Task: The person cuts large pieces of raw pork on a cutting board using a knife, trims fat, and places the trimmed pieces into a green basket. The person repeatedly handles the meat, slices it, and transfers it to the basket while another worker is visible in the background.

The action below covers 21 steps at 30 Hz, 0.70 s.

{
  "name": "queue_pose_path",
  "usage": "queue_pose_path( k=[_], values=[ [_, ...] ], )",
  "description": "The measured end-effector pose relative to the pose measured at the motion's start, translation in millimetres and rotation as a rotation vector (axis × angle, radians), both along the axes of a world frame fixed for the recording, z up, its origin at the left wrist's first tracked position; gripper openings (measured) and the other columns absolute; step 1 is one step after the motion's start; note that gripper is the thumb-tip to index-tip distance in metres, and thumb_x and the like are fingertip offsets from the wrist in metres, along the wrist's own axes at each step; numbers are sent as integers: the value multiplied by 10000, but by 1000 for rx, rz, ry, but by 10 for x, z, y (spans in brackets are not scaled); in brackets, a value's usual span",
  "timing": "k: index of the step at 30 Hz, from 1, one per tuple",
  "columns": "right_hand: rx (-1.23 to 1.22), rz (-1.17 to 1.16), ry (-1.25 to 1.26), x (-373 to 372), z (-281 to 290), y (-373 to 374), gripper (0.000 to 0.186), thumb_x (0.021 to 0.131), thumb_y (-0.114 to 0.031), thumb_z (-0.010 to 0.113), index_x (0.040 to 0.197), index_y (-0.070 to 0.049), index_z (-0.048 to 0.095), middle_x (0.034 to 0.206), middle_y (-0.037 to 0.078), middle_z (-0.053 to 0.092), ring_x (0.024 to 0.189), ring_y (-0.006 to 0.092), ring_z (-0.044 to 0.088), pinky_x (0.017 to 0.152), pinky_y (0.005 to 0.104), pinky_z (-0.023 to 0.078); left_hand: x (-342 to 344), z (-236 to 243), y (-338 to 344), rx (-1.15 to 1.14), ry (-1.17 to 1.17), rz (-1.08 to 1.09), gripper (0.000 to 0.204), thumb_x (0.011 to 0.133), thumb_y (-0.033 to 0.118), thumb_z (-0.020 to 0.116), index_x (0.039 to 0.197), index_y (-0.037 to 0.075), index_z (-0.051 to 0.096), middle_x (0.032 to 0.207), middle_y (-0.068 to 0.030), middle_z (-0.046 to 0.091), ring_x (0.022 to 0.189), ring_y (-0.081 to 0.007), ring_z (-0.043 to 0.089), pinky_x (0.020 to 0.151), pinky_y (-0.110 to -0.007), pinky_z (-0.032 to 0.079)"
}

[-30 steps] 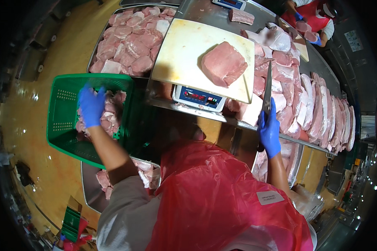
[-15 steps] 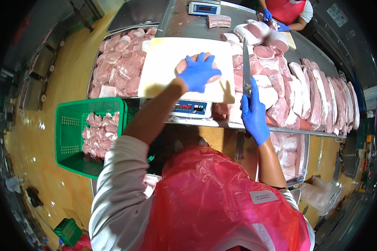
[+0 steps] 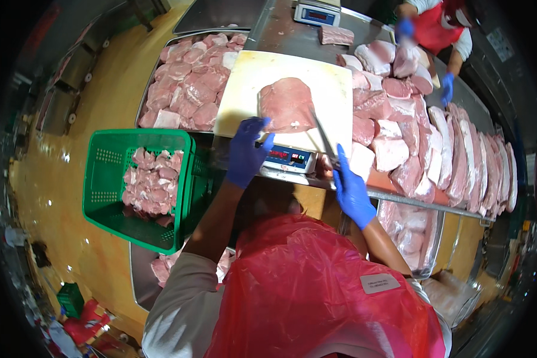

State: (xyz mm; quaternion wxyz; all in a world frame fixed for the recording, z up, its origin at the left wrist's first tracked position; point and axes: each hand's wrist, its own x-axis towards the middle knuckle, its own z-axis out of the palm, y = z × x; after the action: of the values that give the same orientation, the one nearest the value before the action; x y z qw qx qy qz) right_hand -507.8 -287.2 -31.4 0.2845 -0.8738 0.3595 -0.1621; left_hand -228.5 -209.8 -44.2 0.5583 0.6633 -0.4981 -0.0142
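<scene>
Right hand (image 3: pixel 353 194): wrapped round a knife (image 3: pixel 325 138), its tip held at the meat piece's (image 3: pixel 286 102) right edge (contact cannot be told); left hand (image 3: pixel 249 149): loosely curved, fingers parted, nothing seen held, placed beside the meat; meat laid on a white board (image 3: pixel 328 83); scale (image 3: pixel 286 160) below, lit figures displayed; red apron (image 3: pixel 304 280), white label (image 3: pixel 380 283) affixed, small dark print borne

The grey metal surface (image 3: pixel 275 38) carries a scale (image 3: pixel 290 159) between the left grip (image 3: pixel 258 141) and right grip (image 3: pixel 340 168), meat slabs (image 3: pixel 391 149) right of the right grip, and a smaller scale (image 3: pixel 317 15) well beyond both.
</scene>
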Motion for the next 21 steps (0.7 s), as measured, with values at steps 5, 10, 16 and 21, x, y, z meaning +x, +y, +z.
queue_pose_path(
  k=[5,10,16,21],
  values=[
    [-122,232,-18,1013,184,-105,772,927,-80,553,1593,-229,194,891,251,650,737,418,647,664,511,509,-11,-263,-150,-102,-154,101,139,794,14,709,916,59,661,895,-108,662,777,-296,663,682,-382,551],
    [-174,248,133,1487,394,-106,839,870,-5,518,1593,-275,189,825,225,648,726,408,650,674,510,510,-33,-346,-154,-171,-211,190,105,784,13,703,868,49,652,871,-106,662,745,-292,659,645,-388,551],
    [-198,343,435,871,333,-89,843,892,-30,534,1587,-347,179,833,219,663,714,394,674,650,487,541,72,-377,-84,-156,-84,248,98,768,28,735,848,54,686,824,-101,671,671,-246,653,620,-353,542],
    [-194,339,761,273,644,-246,842,922,-35,525,1571,-434,167,942,220,678,754,356,705,664,455,571,44,-357,101,30,98,300,88,744,43,757,811,47,701,760,-116,661,672,-228,655,637,-346,538]
  ],
)
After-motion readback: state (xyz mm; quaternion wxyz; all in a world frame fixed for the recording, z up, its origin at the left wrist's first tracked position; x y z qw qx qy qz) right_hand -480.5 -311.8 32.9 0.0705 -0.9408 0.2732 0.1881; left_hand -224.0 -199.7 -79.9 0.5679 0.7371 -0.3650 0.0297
